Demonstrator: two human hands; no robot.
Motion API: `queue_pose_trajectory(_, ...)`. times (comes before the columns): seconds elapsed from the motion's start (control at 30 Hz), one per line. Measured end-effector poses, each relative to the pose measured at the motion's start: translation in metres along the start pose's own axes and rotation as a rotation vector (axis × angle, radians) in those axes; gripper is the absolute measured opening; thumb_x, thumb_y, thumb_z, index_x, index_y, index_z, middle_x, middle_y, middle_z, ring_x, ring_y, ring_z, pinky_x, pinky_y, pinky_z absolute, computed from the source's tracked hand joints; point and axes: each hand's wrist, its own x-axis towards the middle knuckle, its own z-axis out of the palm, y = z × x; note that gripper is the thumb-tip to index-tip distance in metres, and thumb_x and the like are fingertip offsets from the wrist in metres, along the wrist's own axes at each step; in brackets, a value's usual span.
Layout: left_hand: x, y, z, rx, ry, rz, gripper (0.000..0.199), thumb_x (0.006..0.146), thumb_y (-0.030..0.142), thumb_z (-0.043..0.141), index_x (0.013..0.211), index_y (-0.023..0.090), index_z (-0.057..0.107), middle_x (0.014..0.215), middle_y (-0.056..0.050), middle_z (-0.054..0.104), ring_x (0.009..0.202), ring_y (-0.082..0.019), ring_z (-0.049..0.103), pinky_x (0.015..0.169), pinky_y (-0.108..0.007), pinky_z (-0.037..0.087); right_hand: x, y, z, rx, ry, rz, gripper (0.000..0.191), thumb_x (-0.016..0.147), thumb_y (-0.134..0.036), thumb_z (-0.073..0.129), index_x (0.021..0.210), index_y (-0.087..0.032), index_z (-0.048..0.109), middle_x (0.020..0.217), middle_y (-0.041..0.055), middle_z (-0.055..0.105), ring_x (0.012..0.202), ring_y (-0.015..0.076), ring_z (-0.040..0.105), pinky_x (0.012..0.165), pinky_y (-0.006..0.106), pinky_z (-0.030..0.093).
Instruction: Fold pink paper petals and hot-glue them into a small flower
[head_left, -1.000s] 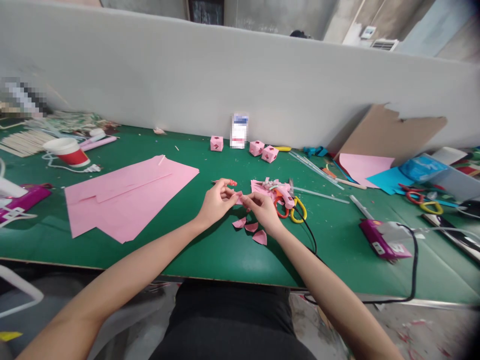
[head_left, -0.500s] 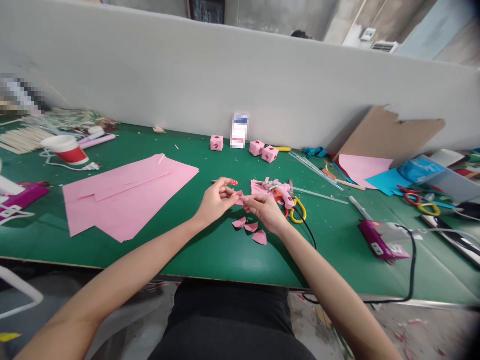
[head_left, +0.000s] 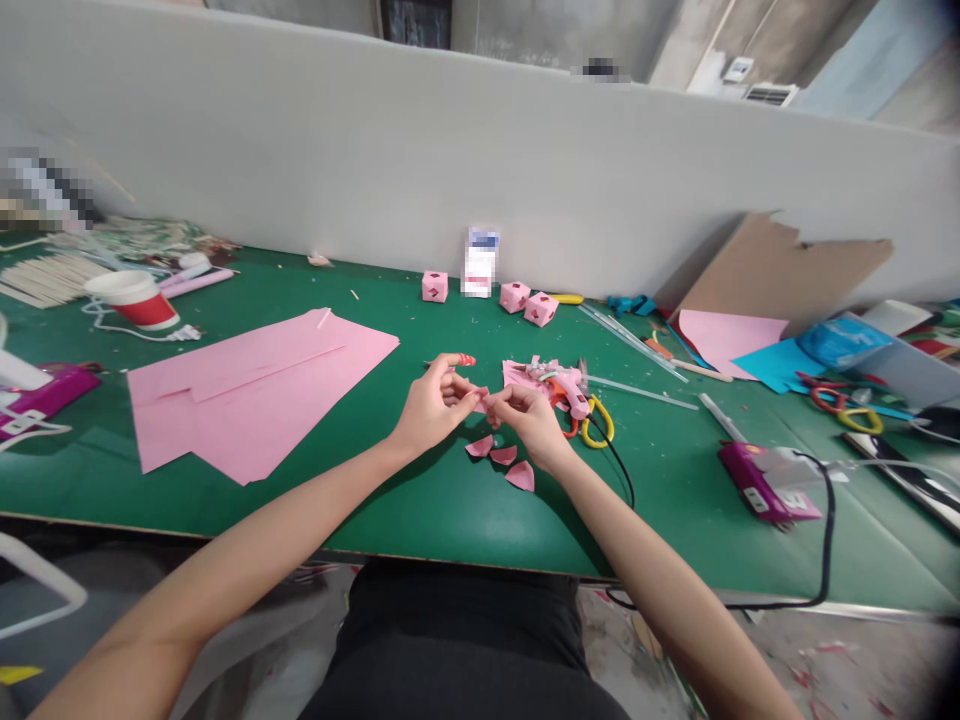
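Between my two hands is a small pink paper piece [head_left: 481,402], mostly covered by the fingers. My left hand [head_left: 439,402] pinches its left side, with red-patterned tape or bandage round one raised finger. From the right, the thumb and fingertips of my right hand [head_left: 525,418] close on the same piece. Just below, curved pink paper pieces [head_left: 504,455] lie on the green table [head_left: 420,500]. Beside my right hand rests a pink glue gun [head_left: 573,392] with a clear glue stick in its rear. Scissors with yellow and orange handles [head_left: 604,424] lie partly under it.
Large pink paper sheets [head_left: 262,400] spread on the left, near a red-and-white paper cup [head_left: 142,300]. Pink paper cubes [head_left: 435,287] with cut-out diamonds stand by the partition [head_left: 360,160]. A purple power strip [head_left: 761,480] with a black cable [head_left: 829,530] sits right.
Both hands keep hold of the small paper piece in nearly the same place. The right fingers have curled a little more around its edge.
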Motion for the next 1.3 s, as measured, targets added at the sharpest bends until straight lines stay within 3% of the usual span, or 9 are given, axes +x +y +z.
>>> queue_pose_trajectory(0.27, 0.001, 0.000, 0.001, 0.005, -0.001, 0.001, 0.039, 0.080, 0.027, 0.070, 0.114, 0.019, 0.052, 0.086, -0.003, 0.073, 0.079, -0.016, 0.073, 0.072, -0.026, 0.059, 0.000, 0.002, 0.005, -0.082, 0.087, -0.050, 0.036, 0.072, -0.052, 0.075, 0.067, -0.019, 0.061, 0.059, -0.0020, 0.059, 0.054, 0.0106, 0.052, 0.053, 0.025, 0.042)
queue_pose_trajectory(0.43, 0.003, 0.001, -0.002, -0.040, -0.008, -0.034, 0.042, 0.079, 0.025, 0.070, 0.116, 0.020, 0.051, 0.083, -0.001, 0.070, 0.073, -0.015, 0.071, 0.070, -0.027, 0.060, 0.002, 0.001, -0.005, 0.161, -0.056, 0.090, 0.033, 0.071, -0.051, 0.078, 0.076, -0.018, 0.071, 0.073, 0.0018, 0.069, 0.068, 0.0136, 0.063, 0.069, 0.028, 0.052)
queue_pose_trajectory(0.57, 0.002, 0.004, -0.001, -0.076, -0.032, -0.067, 0.044, 0.076, 0.024, 0.073, 0.114, 0.020, 0.052, 0.083, -0.001, 0.071, 0.073, -0.015, 0.071, 0.071, -0.028, 0.060, 0.005, 0.004, -0.012, 0.184, -0.074, 0.127, 0.031, 0.066, -0.046, 0.084, 0.075, -0.018, 0.074, 0.073, 0.0015, 0.070, 0.066, 0.0126, 0.064, 0.070, 0.028, 0.054)
queue_pose_trajectory(1.1, 0.002, 0.003, -0.001, -0.065, -0.013, -0.099, 0.046, 0.077, 0.025, 0.073, 0.117, 0.017, 0.052, 0.085, -0.004, 0.072, 0.078, -0.016, 0.071, 0.075, -0.029, 0.058, 0.003, 0.007, 0.001, -0.040, 0.031, -0.075, 0.034, 0.075, -0.051, 0.076, 0.075, -0.017, 0.070, 0.064, 0.0008, 0.066, 0.060, 0.0130, 0.059, 0.060, 0.027, 0.048)
queue_pose_trajectory(1.3, 0.000, 0.011, 0.003, -0.157, -0.030, -0.132, 0.048, 0.074, 0.022, 0.077, 0.116, 0.017, 0.053, 0.092, -0.003, 0.068, 0.089, -0.015, 0.068, 0.082, -0.029, 0.055, 0.003, 0.004, 0.001, 0.006, 0.072, -0.088, 0.033, 0.076, -0.051, 0.075, 0.070, -0.018, 0.068, 0.063, 0.0005, 0.065, 0.059, 0.0130, 0.058, 0.061, 0.027, 0.048)
